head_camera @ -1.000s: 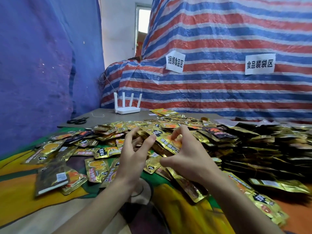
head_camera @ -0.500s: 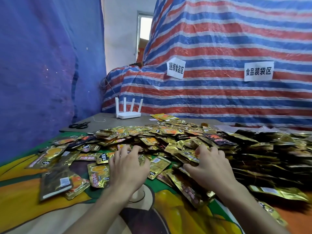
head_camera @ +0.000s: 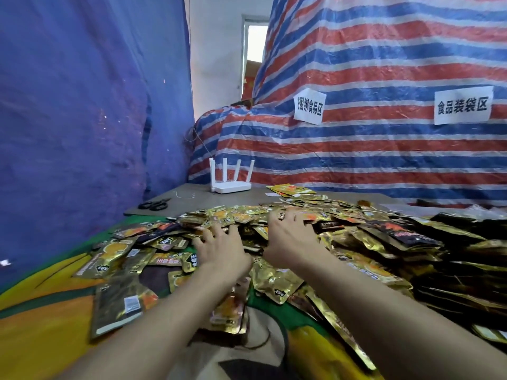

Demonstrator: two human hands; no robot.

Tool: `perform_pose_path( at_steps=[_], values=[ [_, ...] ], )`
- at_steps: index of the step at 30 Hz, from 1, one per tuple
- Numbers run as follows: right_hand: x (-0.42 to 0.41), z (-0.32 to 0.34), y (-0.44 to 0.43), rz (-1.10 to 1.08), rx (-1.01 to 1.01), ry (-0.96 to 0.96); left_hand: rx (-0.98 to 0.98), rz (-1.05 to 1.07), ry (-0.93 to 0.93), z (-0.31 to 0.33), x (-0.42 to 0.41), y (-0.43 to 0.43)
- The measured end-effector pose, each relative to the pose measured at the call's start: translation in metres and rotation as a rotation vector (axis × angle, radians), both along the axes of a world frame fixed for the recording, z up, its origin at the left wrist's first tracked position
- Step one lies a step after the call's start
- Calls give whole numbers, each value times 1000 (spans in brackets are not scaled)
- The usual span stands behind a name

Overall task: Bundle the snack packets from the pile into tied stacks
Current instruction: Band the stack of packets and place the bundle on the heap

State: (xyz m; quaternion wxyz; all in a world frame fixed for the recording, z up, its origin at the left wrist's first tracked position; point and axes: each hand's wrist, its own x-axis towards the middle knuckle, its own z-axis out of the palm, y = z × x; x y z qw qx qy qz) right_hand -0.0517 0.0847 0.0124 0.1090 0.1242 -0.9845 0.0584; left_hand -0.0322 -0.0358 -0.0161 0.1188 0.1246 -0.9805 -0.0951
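Note:
A big pile of gold and black snack packets (head_camera: 365, 237) covers the table from the middle to the right edge. My left hand (head_camera: 219, 249) lies palm down on the pile's near left part, fingers spread over the packets. My right hand (head_camera: 292, 235) rests flat a little farther in, fingers stretched across the packets. Neither hand grips anything that I can see. A small packet stack (head_camera: 229, 314) lies on the cloth under my left forearm, partly hidden.
Loose packets (head_camera: 118, 272) scatter to the left on the green and orange cloth (head_camera: 41, 325). Black scissors (head_camera: 153, 204), a bit of white string (head_camera: 185, 195) and a white router (head_camera: 231, 185) sit at the back. Blue and striped tarps wall the table.
Both hands left the packets they held up a second ago, dropped flat and reached farther into the pile. The view has moved closer to the table.

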Motion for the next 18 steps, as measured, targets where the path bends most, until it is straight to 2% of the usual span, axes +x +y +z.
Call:
perform_pose_path(
  at_steps=[6, 11, 15, 18],
  values=[
    [-70, -25, -14, -101, 41, -137, 25, 38, -119, -24, -42, -13],
    [-110, -37, -21, -128, 15, -274, -6, 20, -110, -32, -73, -10],
    [-114, -49, -24, -98, 122, -172, -36, -62, -158, -27, -90, -12],
    [-107, -50, -21, -52, 191, -100, -245, -169, -104, -32, -93, -17]
  ],
)
